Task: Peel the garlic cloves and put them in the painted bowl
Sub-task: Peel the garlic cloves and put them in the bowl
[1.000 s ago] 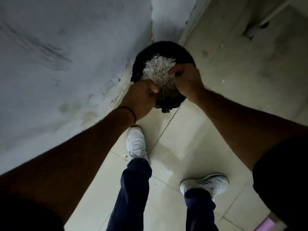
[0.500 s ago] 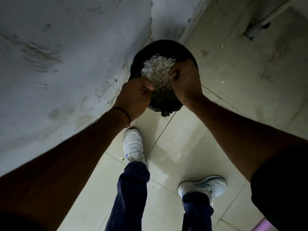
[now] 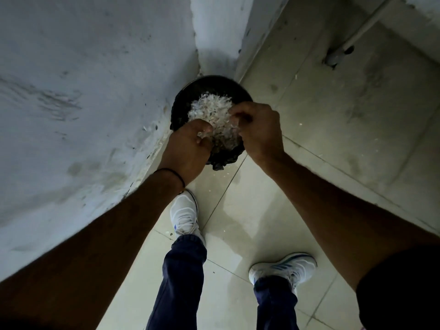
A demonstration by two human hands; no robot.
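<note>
Two hands, your left hand [image 3: 190,145] and right hand [image 3: 259,129], each pinch white papery garlic skins [image 3: 212,108] over the heaped round black bin [image 3: 204,85].

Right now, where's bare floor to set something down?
Free: pale floor tiles right of the round black bin, towards the white pipe; tiles between bin and white shoes. Crowded: bin mouth, heaped white garlic skins under left hand and right hand.

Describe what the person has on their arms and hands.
The left hand and right hand are ungloved, and both forearms are bare. A thin black band circles the left wrist. A dark short sleeve covers the right upper arm at the picture's lower right edge. The left upper arm is too dim to judge.
</note>
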